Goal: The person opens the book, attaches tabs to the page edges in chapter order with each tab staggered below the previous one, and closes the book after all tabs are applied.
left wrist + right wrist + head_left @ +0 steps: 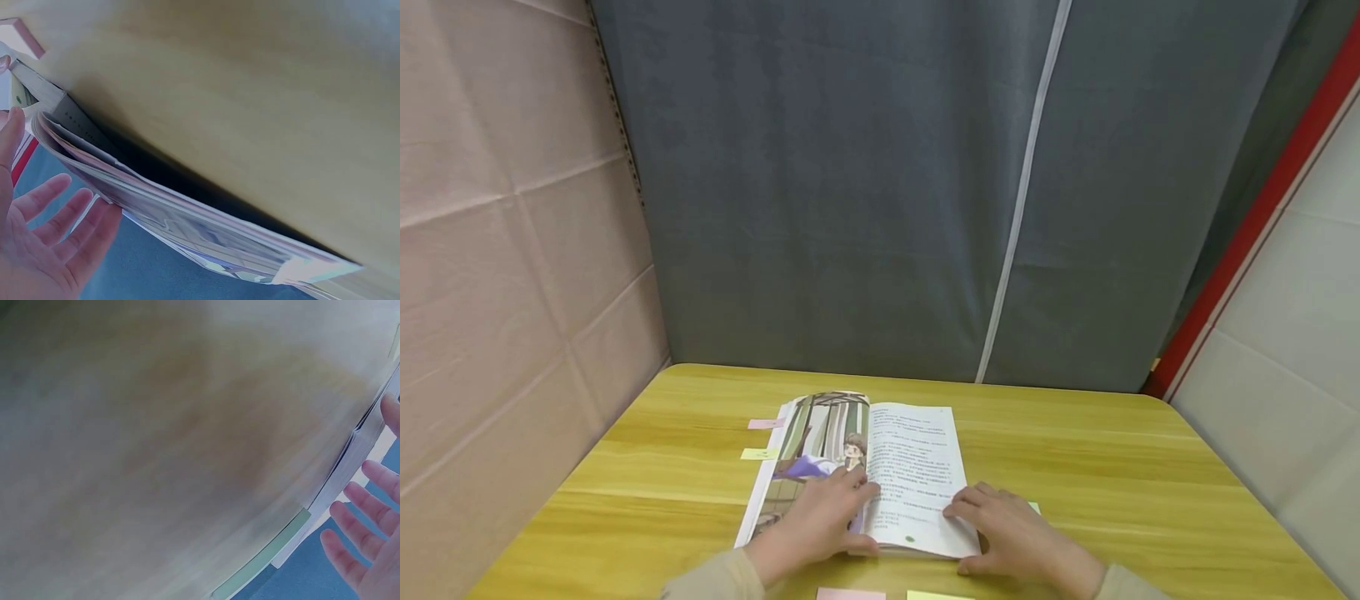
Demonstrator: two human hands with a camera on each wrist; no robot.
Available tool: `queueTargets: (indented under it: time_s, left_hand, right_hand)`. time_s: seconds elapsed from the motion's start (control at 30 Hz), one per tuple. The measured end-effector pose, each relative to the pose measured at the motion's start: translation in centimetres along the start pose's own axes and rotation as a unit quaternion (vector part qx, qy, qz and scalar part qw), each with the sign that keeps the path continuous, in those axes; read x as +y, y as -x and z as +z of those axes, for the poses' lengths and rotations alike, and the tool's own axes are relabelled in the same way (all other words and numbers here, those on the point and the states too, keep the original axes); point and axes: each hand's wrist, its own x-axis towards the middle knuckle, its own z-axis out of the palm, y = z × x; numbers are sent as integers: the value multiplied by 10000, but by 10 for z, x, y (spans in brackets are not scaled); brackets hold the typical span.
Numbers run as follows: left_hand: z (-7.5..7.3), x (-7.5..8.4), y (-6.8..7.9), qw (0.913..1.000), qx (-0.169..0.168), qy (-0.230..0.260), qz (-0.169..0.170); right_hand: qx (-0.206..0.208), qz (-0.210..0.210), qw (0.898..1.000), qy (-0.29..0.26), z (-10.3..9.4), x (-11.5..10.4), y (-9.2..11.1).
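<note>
An open book (917, 475) lies on the table, a coloured illustration on its left page and printed text on its right page. My left hand (820, 517) rests on the lower part of the picture page, fingertips close to the fold; in the left wrist view its fingers (97, 237) are extended along the pages. At the book's lower right corner, my right hand (1015, 533) has its fingertips on the page edge and its thumb beside the corner. The right wrist view shows these fingers (359, 534) spread. A pink tab (765, 424) and a yellow tab (760, 454) stick out from the left edge.
A pink sticky-note pad (850, 594) and a yellow one (938, 595) lie before the book. A green pad (262, 556) sits right of it, mostly hidden behind my right hand in the head view. A grey curtain (850, 208) hangs behind the wooden table (1075, 467).
</note>
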Motion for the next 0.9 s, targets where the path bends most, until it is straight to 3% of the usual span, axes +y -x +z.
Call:
queueTargets:
  time_s: [0.23,0.5,0.7,0.9]
  left_hand:
    - [-1,-2,4,9999,41,114,22]
    - [0,8,7,9938,802,-495,589]
    - [-7,11,7,9952,468,-756,413]
    - [-7,6,6,9908,451,-1185,469]
  right_hand:
    - [-3,-42,10000,-44,0,1,0]
    - [180,-117,9998,-24,1,0,-1]
    - [58,-13,10000,-47,0,0,-1]
    - [-10,38,9999,-98,-2,-1,-1]
